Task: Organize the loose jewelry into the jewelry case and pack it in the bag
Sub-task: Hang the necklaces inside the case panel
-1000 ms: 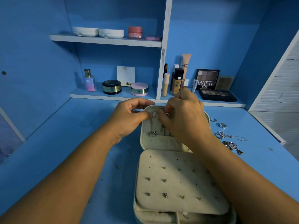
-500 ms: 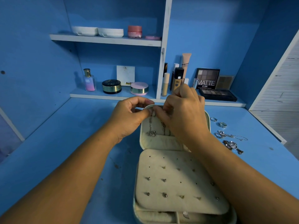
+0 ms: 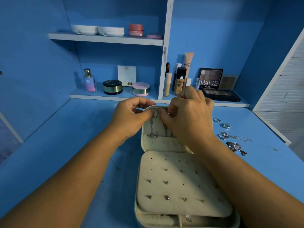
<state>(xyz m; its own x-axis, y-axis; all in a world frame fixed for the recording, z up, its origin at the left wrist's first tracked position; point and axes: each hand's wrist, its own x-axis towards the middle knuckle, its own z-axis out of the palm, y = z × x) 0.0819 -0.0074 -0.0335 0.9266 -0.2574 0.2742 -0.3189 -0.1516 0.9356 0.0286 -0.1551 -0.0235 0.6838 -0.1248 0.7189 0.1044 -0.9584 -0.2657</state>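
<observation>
A cream jewelry case [image 3: 164,145] lies open on the blue desk, its lid propped up at the far side. Its earring panel [image 3: 179,183] carries several studs. A silver necklace [image 3: 152,129] with a pendant hangs inside the lid, and a darker chain [image 3: 165,129] hangs beside it. My left hand [image 3: 131,119] pinches the small tab at the lid's top, above the silver necklace. My right hand [image 3: 189,116] pinches at the same spot from the right and hides the lid's right half. No bag is in view.
Loose rings [image 3: 221,122], a thin chain [image 3: 233,137] and sparkly earrings [image 3: 236,147] lie on the desk right of the case. Shelves behind hold a perfume bottle [image 3: 89,80], round compacts [image 3: 112,86], tubes and eyeshadow palettes [image 3: 220,94]. A white slatted panel [image 3: 284,89] stands at the right.
Both hands stay at the top of the lid; the fingers shift only slightly around the tab. The necklaces and the case have not moved.
</observation>
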